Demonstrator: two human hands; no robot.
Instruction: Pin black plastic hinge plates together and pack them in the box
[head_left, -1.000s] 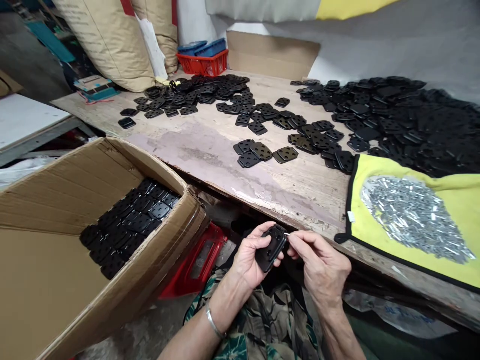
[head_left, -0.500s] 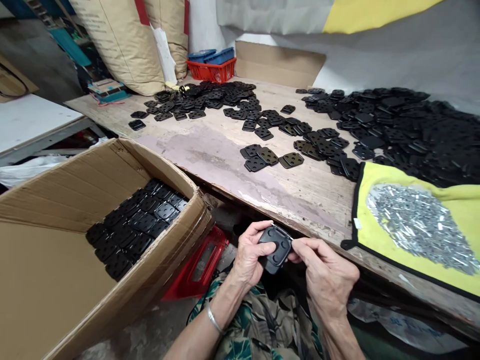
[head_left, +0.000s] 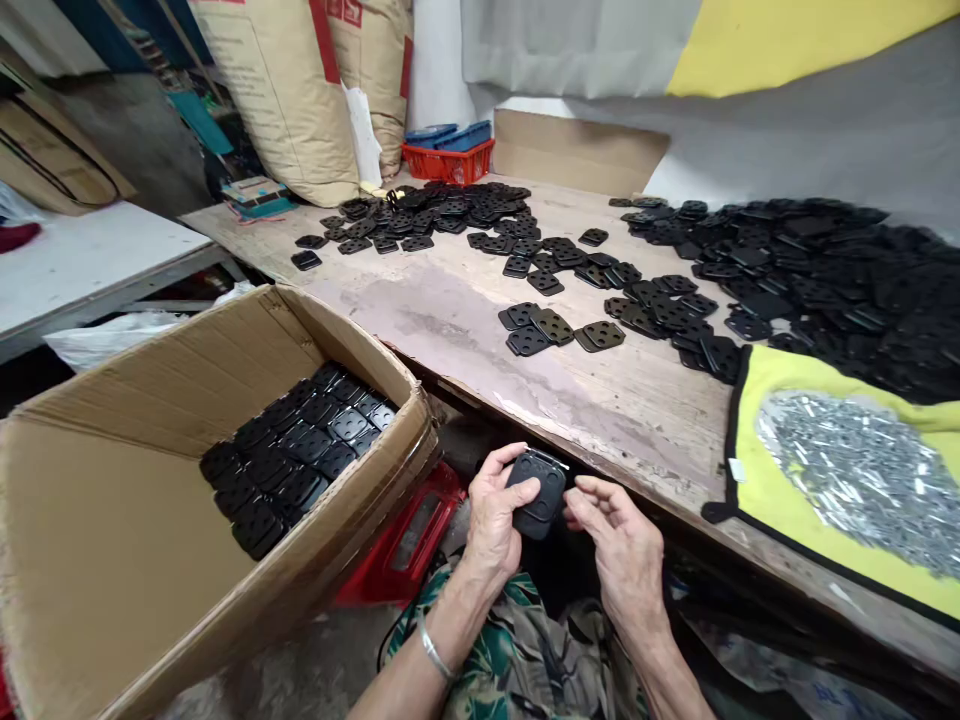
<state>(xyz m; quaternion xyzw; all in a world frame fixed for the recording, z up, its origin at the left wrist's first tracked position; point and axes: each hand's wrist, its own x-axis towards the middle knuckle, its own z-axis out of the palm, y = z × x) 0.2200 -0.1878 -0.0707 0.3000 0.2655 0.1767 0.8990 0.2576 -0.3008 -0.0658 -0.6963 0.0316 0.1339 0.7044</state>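
Observation:
My left hand (head_left: 493, 520) grips a black hinged plate (head_left: 541, 492) with rounded corners and raised round bumps, the thumb lying on its face. A thin silver pin (head_left: 551, 458) shows along the plate's top edge. Just to the right of the plate is my right hand (head_left: 621, 545), fingers loosely curled and apart from it, with nothing visible in them. On the bench's right side, a yellow cloth (head_left: 765, 380) bears a heap of small silver metal pins (head_left: 862, 470).
Similar black plates (head_left: 810, 260) lie heaped and scattered across the wooden bench (head_left: 450, 310). An open cardboard box (head_left: 97, 480) at left holds rows of black plates (head_left: 300, 440). A red basket (head_left: 450, 163) and paper sacks (head_left: 277, 100) stand at the back.
My right hand has come off the plate's top right edge and drawn slightly down and left. My left hand still holds the plate. The view has shifted a little to the left.

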